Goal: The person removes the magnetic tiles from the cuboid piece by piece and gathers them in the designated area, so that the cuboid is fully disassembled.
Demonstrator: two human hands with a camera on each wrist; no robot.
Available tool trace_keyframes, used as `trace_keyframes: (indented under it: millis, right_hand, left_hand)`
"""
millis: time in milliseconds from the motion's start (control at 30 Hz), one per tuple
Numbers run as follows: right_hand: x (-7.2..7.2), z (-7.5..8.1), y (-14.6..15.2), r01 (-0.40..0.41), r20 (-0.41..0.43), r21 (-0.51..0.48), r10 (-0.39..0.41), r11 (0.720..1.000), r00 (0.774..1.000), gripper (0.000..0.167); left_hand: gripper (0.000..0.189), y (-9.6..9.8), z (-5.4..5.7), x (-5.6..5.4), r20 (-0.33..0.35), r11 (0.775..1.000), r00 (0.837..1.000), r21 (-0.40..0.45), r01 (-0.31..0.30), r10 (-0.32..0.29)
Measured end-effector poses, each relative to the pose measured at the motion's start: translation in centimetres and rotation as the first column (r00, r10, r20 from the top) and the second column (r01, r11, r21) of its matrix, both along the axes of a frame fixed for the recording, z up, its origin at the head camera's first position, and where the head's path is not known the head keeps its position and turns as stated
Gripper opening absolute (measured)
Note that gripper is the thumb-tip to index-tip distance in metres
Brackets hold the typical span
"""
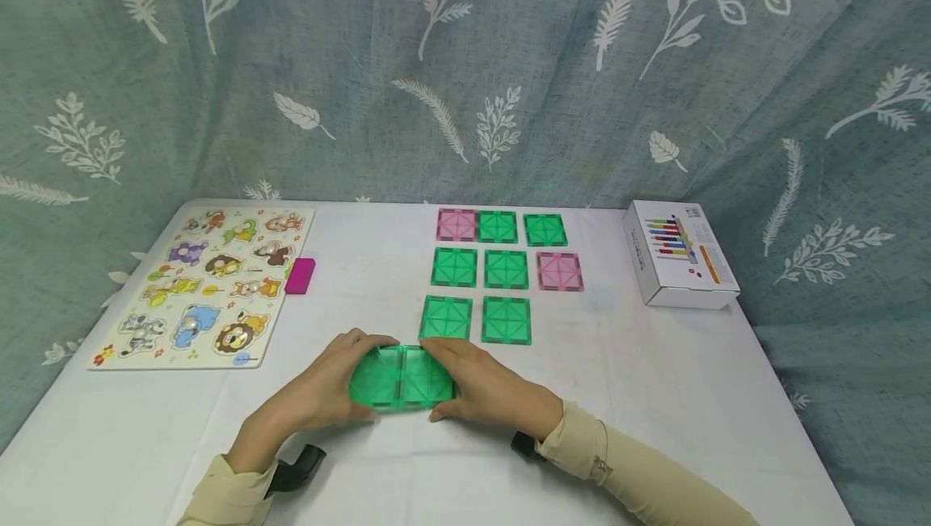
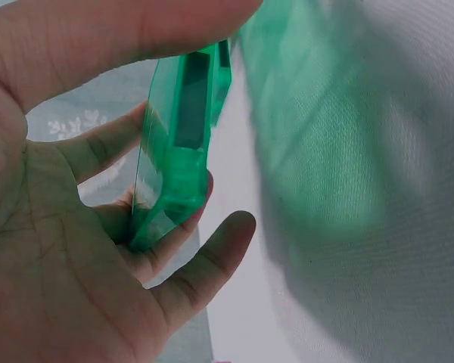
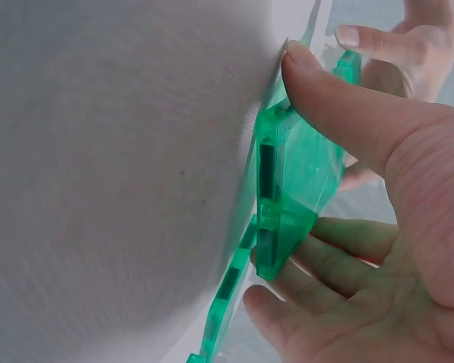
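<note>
Two green translucent magnetic tiles (image 1: 402, 377) are joined edge to edge in front of the person, raised above the white cloth. My left hand (image 1: 329, 380) grips the left tile between thumb and fingers. On the other side my right hand (image 1: 486, 385) holds the right tile (image 3: 306, 162) the same way. In the left wrist view the tile's magnet edge (image 2: 191, 102) lies between the thumb and the fingers. Just beyond the hands are two more green tiles, one (image 1: 446, 317) at left and one (image 1: 507, 321) at right.
Farther back lie more green tiles (image 1: 506, 269) and two pink tiles (image 1: 560, 271) in loose rows. An animal peg puzzle board (image 1: 218, 284) is at left, with a magenta block (image 1: 300, 276) beside it. A white box (image 1: 680, 255) stands at right, before a leafy curtain (image 1: 378, 73).
</note>
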State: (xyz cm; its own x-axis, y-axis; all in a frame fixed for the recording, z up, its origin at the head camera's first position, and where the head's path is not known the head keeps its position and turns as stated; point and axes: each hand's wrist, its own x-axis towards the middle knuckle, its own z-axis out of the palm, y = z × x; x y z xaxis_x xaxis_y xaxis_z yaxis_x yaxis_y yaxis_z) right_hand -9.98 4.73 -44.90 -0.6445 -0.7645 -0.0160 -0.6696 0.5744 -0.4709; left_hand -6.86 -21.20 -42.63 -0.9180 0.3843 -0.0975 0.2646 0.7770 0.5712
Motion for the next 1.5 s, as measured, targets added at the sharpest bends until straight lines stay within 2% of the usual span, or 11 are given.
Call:
trace_keyframes:
  millis: [533, 733, 1033, 1133, 1233, 1500]
  right_hand:
    - [-0.1, 0.3, 1.5, -0.013, 0.017, -0.003, 0.013, 1.000, 1.000, 0.089]
    - [0.2, 0.3, 2.1, -0.005, 0.065, 0.014, 0.004, 1.000, 0.998, 0.086]
    - [0.3, 1.0, 3.6, -0.051, 0.042, 0.023, 0.050, 0.998, 0.998, 0.084]
    - [0.1, 1.4, 4.8, -0.015, 0.070, -0.015, 0.016, 1.000, 0.997, 0.086]
    - [-0.4, 1.9, 6.3, 0.058, 0.104, -0.057, -0.052, 0.997, 0.993, 0.089]
    - [-1.6, 2.5, 11.2, 0.264, 0.107, -0.060, -0.257, 0.963, 0.961, 0.091]
  left_hand:
    - [0.091, 1.1, -0.2, -0.6, 0.046, 0.999, 0.998, 0.013, 0.032, -0.033]
    - [0.092, 1.6, -0.4, -0.9, 0.064, 0.998, 0.997, 0.033, 0.048, -0.050]
    - [0.091, 2.0, -0.2, -1.2, 0.034, 0.999, 0.999, -0.035, 0.026, -0.025]
    - [0.092, 2.0, -0.4, -1.2, 0.035, 0.999, 0.999, -0.038, 0.027, -0.025]
    - [0.093, 2.1, -0.6, -1.3, 0.032, 0.999, 0.999, -0.039, 0.019, -0.018]
    - [0.093, 3.5, -1.2, -1.0, -0.006, 0.998, 1.000, -0.056, -0.015, 0.015]
